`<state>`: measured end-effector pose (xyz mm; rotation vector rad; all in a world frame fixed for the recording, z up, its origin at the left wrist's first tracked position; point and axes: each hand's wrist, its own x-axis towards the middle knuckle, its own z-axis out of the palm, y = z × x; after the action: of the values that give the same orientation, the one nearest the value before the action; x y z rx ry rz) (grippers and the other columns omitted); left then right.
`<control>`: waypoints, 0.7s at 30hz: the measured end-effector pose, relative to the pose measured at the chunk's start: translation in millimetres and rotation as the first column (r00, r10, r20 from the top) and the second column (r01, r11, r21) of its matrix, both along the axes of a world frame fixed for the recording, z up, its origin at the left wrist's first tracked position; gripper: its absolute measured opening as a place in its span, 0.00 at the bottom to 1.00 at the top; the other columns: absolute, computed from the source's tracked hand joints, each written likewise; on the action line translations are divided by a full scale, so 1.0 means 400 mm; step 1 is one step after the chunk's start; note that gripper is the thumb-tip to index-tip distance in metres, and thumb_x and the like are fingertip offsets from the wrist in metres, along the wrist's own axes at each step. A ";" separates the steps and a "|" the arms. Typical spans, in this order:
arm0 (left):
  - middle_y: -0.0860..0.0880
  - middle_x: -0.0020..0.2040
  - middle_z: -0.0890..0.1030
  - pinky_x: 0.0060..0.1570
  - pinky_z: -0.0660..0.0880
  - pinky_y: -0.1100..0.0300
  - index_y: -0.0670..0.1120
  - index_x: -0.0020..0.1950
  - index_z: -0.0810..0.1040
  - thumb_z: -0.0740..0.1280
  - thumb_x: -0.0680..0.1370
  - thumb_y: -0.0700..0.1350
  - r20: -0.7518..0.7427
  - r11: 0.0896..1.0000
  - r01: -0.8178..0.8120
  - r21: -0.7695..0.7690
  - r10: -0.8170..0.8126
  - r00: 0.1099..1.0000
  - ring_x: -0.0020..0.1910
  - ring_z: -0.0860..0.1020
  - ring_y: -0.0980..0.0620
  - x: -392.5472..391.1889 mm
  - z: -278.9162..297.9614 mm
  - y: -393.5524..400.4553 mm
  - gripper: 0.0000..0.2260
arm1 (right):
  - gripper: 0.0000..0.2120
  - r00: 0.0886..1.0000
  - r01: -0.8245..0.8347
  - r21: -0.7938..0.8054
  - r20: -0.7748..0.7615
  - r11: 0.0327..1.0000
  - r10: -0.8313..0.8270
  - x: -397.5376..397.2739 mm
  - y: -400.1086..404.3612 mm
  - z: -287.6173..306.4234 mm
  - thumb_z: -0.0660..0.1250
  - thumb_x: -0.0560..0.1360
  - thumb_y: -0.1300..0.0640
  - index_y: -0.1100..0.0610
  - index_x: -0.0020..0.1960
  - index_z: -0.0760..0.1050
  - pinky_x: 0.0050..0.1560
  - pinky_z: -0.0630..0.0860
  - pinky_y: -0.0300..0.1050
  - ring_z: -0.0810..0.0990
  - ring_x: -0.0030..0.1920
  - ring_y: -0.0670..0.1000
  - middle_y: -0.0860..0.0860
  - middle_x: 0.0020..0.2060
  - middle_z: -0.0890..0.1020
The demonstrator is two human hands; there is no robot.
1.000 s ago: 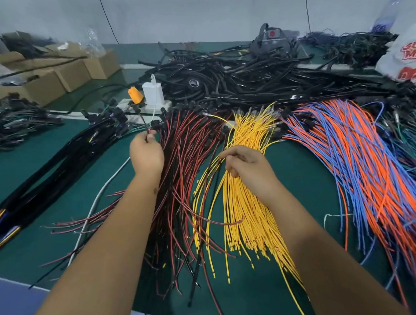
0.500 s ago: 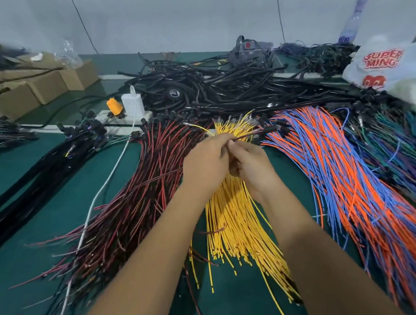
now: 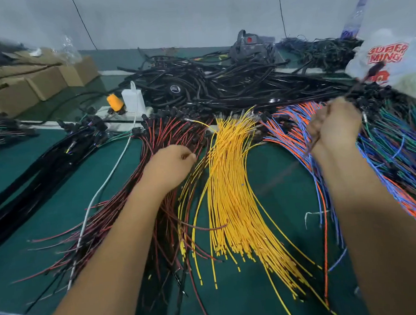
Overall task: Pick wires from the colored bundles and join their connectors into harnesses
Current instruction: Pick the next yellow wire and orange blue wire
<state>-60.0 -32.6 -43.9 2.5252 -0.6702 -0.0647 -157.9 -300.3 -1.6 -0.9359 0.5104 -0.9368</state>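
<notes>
Fanning across the green table [image 3: 275,167], the wire bundles run long-axis from connectors at the far edge to loose ends at the near edge: red-black [image 3: 167,140], yellow [image 3: 230,180], orange-blue [image 3: 295,127]. Left hand [image 3: 170,163] curled over the red-black bundle; contents not visible, grip cannot be told. Right hand [image 3: 334,125] raised over the orange-blue bundle, pinching a dark wire [image 3: 365,74] slanting up toward the far right corner.
</notes>
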 end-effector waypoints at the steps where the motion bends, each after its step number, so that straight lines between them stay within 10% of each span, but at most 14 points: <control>1: 0.51 0.29 0.76 0.27 0.64 0.63 0.52 0.47 0.80 0.60 0.80 0.53 -0.025 1.000 -0.012 0.015 0.012 1.000 0.23 0.69 0.54 0.009 -0.001 0.008 0.11 | 0.16 1.000 0.011 0.017 0.004 1.000 -0.011 -0.004 -0.023 0.012 0.48 0.82 0.61 0.53 0.36 0.61 0.20 0.53 0.34 0.57 0.18 0.45 0.45 0.18 0.62; 9: 0.54 0.45 0.81 0.40 0.72 0.59 0.52 0.50 0.80 0.62 0.79 0.47 0.030 0.982 -0.036 -0.183 0.042 0.999 0.42 0.77 0.55 0.001 -0.023 -0.108 0.07 | 0.13 0.916 -0.276 0.038 -0.293 0.960 0.274 0.013 0.037 -0.099 0.52 0.81 0.62 0.56 0.39 0.67 0.18 0.51 0.32 0.55 0.17 0.42 0.44 0.18 0.60; 14: 0.47 0.64 0.76 0.61 0.72 0.48 0.50 0.65 0.75 0.68 0.77 0.48 0.074 0.993 0.016 -0.117 -0.007 0.997 0.62 0.72 0.45 0.019 -0.061 -0.225 0.16 | 0.12 0.899 -0.293 -0.276 -0.406 0.915 0.166 0.014 0.091 -0.210 0.55 0.81 0.62 0.55 0.39 0.68 0.20 0.55 0.35 0.58 0.20 0.42 0.43 0.19 0.64; 21: 0.48 0.56 0.79 0.59 0.71 0.49 0.48 0.56 0.80 0.67 0.78 0.49 0.079 0.939 -0.167 -0.300 0.199 0.977 0.57 0.75 0.46 0.027 -0.104 -0.258 0.09 | 0.11 0.931 -0.264 -0.337 -0.333 0.904 0.147 -0.032 0.095 -0.207 0.55 0.83 0.59 0.59 0.43 0.70 0.25 0.59 0.38 0.61 0.24 0.46 0.46 0.22 0.66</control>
<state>-49.4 -135.8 -85.6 2.3025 -0.4444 0.2243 -170.6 -262.5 -84.2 -1.4705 0.4807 -0.7097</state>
